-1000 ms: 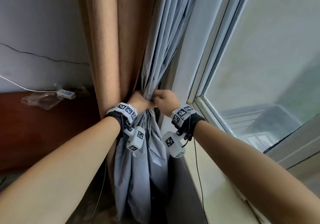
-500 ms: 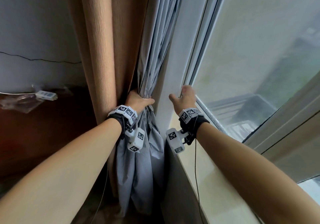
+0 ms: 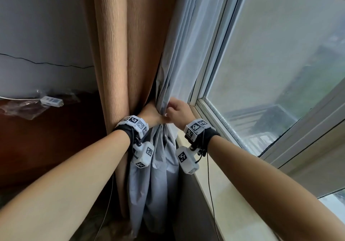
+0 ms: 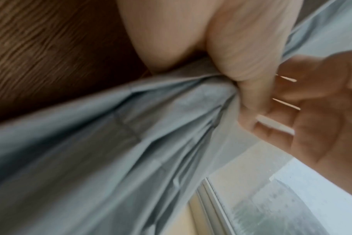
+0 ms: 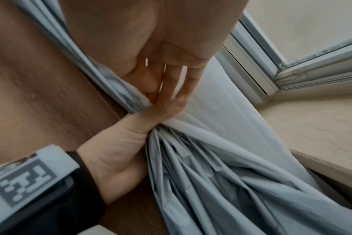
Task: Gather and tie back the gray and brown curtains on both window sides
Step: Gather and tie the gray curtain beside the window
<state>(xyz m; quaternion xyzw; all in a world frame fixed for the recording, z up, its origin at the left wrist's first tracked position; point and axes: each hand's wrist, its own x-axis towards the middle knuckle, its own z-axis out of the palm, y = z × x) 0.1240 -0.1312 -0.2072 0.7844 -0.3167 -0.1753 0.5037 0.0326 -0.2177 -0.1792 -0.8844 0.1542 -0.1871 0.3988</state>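
Observation:
The gray curtain (image 3: 179, 54) hangs beside the window, with the ribbed brown curtain (image 3: 119, 54) to its left. My left hand (image 3: 151, 114) grips the gray curtain in a tight bunch at sill height, and pleats fan out below the fist (image 5: 120, 151). My right hand (image 3: 177, 110) is against the left one. Its thumb and fingers (image 5: 161, 95) pinch the curtain's window-side fold and hold it to the bunch. In the left wrist view the left hand (image 4: 241, 55) closes on gray cloth (image 4: 110, 143), with the right palm (image 4: 311, 114) beside it. No tie-back is visible.
The window pane (image 3: 270, 73) and its frame stand close on the right, above a pale stone sill (image 3: 233, 203). On the left wall a white adapter (image 3: 51, 101) on a cable rests above dark wood panelling (image 3: 46, 138). Thin black wires trail from both wrists.
Half a second ago my right hand was open near the window frame. It has come back left with the curtain's edge to the left hand, which kept its grip.

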